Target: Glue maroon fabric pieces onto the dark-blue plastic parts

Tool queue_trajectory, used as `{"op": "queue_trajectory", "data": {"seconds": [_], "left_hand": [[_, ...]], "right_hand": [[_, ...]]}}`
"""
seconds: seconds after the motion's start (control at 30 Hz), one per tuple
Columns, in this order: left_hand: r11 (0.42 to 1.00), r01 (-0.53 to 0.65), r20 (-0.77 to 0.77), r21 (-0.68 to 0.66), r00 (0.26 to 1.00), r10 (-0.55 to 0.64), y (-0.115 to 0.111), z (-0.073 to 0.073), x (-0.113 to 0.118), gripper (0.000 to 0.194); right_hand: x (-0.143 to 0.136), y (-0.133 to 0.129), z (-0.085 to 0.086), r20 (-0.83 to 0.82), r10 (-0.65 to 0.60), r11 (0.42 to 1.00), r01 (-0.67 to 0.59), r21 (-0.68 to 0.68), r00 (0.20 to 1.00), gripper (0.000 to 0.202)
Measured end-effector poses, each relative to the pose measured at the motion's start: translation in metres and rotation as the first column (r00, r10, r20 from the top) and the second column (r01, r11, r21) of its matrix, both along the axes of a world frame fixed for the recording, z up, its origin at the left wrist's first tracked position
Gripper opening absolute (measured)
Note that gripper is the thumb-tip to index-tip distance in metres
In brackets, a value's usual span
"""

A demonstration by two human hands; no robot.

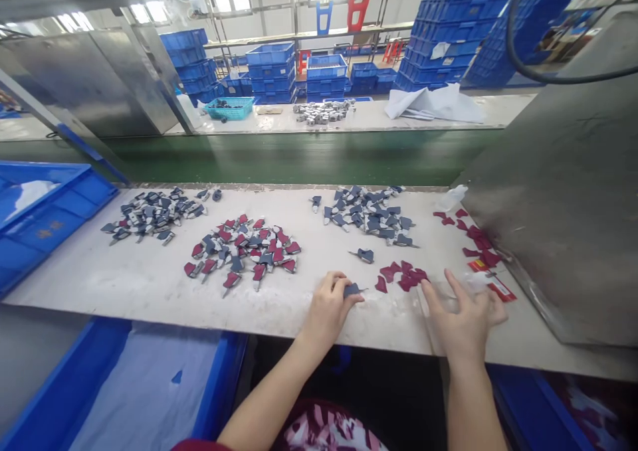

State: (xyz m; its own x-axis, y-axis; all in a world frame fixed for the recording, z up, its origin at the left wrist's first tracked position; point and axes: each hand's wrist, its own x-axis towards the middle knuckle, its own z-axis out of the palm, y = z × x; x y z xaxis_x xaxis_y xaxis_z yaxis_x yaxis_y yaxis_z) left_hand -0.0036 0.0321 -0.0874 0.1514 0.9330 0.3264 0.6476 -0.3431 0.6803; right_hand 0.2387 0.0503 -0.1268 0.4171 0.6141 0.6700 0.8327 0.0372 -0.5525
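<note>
Near the table's front edge, my left hand (326, 308) is closed on a dark grey part (353, 289) with a thin tip pointing right. My right hand (463, 315) is at the right with its thumb and index finger spread, beside a small pile of dark red pieces (406, 276). A translucent thing (478, 279), blurred, is at its fingers; whether it is held cannot be made out. One loose grey part (365, 256) lies beyond my left hand. Behind it is a heap of grey parts (369, 215). Mixed red and grey parts (244, 248) are spread left of my left hand.
Another heap of grey parts (154, 215) lies at the far left, by a blue crate (60, 205). More red pieces (478, 238) and a red label (501, 288) are near the metal panel (573, 205) at right. A lined blue bin (144, 384) stands below the table's front edge.
</note>
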Motion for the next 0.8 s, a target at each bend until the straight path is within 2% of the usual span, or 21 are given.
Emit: {"op": "queue_trajectory", "data": {"seconds": [0.1,0.23,0.37,0.43,0.5,0.57,0.6,0.63,0.7,0.8], "left_hand": [[0.999,0.006,0.043,-0.035,0.999,-0.004,0.001,-0.003,-0.001,0.021],[0.992,0.018,0.131,-0.121,0.991,-0.002,0.001,-0.001,-0.006,0.029],[0.97,0.036,0.297,-0.242,0.954,0.039,0.001,0.005,-0.008,0.02],[0.929,0.074,0.476,-0.362,0.871,0.116,0.0,0.009,-0.007,0.021],[0.859,0.199,0.672,-0.471,0.712,0.203,0.0,0.013,-0.006,0.029],[0.805,0.341,0.798,-0.486,0.548,0.25,0.0,0.016,-0.006,0.037],[0.796,0.382,0.83,-0.469,0.5,0.249,0.0,0.018,-0.006,0.039],[0.798,0.397,0.842,-0.453,0.485,0.236,0.001,0.02,-0.006,0.039],[0.813,0.377,0.819,-0.443,0.539,0.197,0.002,0.023,-0.008,0.039],[0.857,0.248,0.657,-0.452,0.742,0.133,0.005,0.024,-0.011,0.037]], "right_hand": [[-0.003,-0.002,0.006,0.026,0.028,0.998,-0.029,0.05,0.999,0.058],[-0.016,-0.013,0.024,-0.014,0.054,0.994,-0.053,0.098,0.998,0.057],[-0.033,-0.02,0.031,-0.149,0.17,0.977,-0.147,0.153,0.974,0.066],[-0.04,-0.021,0.03,-0.235,0.267,0.949,-0.213,0.232,0.935,0.069],[-0.046,-0.023,0.029,-0.302,0.311,0.929,-0.222,0.295,0.901,0.064],[-0.051,-0.026,0.029,-0.368,0.323,0.924,-0.205,0.324,0.872,0.056],[-0.054,-0.028,0.03,-0.408,0.331,0.922,-0.2,0.332,0.851,0.052],[-0.056,-0.031,0.03,-0.452,0.337,0.922,-0.191,0.338,0.826,0.048],[-0.06,-0.036,0.029,-0.525,0.329,0.928,-0.165,0.335,0.785,0.043],[-0.067,-0.042,0.028,-0.55,0.27,0.95,-0.124,0.287,0.791,0.042]]}}
